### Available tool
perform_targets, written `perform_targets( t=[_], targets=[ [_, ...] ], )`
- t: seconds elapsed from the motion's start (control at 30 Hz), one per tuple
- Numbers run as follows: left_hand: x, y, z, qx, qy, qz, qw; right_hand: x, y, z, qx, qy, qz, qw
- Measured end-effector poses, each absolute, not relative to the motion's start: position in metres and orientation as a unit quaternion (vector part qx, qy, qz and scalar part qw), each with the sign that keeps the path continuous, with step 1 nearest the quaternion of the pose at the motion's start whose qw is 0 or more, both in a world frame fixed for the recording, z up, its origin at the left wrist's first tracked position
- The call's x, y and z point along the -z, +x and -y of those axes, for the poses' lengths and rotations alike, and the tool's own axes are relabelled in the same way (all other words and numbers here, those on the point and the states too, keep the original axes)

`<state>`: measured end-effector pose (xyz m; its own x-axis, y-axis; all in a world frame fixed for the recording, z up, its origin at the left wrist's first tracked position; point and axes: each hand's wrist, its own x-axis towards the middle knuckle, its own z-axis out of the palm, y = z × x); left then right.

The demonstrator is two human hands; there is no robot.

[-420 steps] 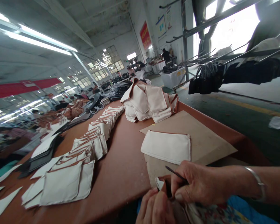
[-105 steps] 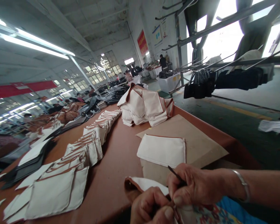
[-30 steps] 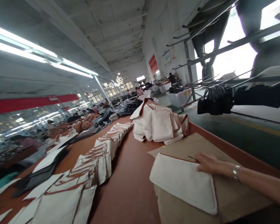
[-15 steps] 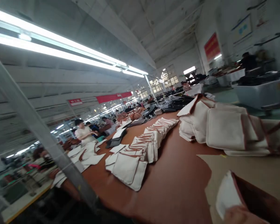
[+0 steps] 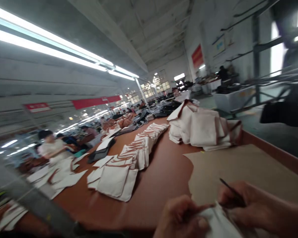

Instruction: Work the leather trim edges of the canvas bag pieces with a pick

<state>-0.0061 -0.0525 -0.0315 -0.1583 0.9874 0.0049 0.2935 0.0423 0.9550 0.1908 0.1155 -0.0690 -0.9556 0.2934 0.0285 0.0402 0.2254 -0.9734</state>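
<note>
At the bottom right, my left hand [image 5: 182, 216] pinches the edge of a white fabric piece [image 5: 220, 223]. Close beside it, my right hand [image 5: 253, 203] is closed round a thin dark pointed tool [image 5: 232, 190] and also touches the fabric. The piece's lower part is cut off by the frame. Beyond my hands a brown paper sheet [image 5: 248, 168] lies on the reddish-brown table [image 5: 159, 188]. A row of overlapping white pieces with brown edges [image 5: 114, 180] runs across the table, and a taller pile of them [image 5: 203, 129] sits behind the paper.
A grey metal post [image 5: 34, 195] slants across the lower left. Loose white pieces [image 5: 67, 175] lie near it, with a person [image 5: 53, 148] behind. Black items [image 5: 103, 150] rest beyond the row. A grey bin [image 5: 234, 99] and a metal rack [image 5: 256, 49] stand at the right.
The view has swung to the right, bringing both hands and the dark tool into sight. The white piece at the lower right is now lower in view, between both hands.
</note>
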Motion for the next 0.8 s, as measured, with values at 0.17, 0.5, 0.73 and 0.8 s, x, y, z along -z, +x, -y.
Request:
perform_targets(
  t=[0.17, 0.5, 0.73, 0.8],
  targets=[
    [0.012, -0.008, 0.044, -0.355, 0.546, -0.608, 0.454, 0.018, 0.191, -0.096, -0.544, -0.075, 0.819, 0.165],
    [0.045, 0.02, 0.04, -0.5, 0.416, -0.446, 0.615, 0.018, 0.204, -0.086, -0.633, -0.073, 0.76, 0.123],
    [0.049, 0.025, 0.035, -0.472, 0.402, -0.5, 0.604, 0.006, 0.214, -0.078, -0.335, -0.062, 0.929, 0.146],
    [0.046, 0.029, 0.034, -0.464, 0.398, -0.521, 0.595, 0.008, 0.214, -0.074, -0.228, -0.047, 0.961, 0.146]
  ],
)
